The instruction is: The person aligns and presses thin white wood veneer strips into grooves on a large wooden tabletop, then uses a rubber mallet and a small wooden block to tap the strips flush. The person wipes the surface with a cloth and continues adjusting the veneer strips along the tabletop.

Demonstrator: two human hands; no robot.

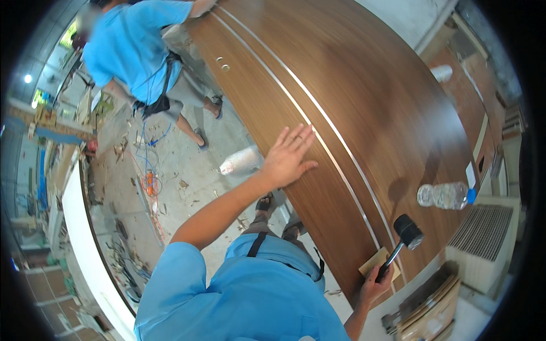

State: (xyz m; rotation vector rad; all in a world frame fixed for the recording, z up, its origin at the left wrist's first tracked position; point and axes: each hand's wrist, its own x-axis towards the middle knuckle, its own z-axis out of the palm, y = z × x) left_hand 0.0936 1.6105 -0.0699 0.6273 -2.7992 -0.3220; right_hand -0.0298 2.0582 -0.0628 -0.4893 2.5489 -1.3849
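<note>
Before me lies a large brown wood-grain door panel (pixel 369 108), with two pale metal strips running along its length and two round holes near its far left edge. My left hand (pixel 288 157) rests on it, fingers stretched out, fingertips at the nearer strip (pixel 327 149). At the near right end, my right hand (pixel 377 286) grips the handle of a mallet (pixel 407 232) with a black head, raised a little over the panel. A small light wood block (pixel 376 261) lies across the strips, partly hidden by the mallet handle and my right hand.
A clear plastic bottle (pixel 443 195) with a blue cap lies on the panel's right part. At the far left edge, another person (pixel 133 51) in a blue shirt reaches to the panel. A wrapped roll (pixel 242 160), hoses and scraps are on the floor. A white board (pixel 91 238) stands left.
</note>
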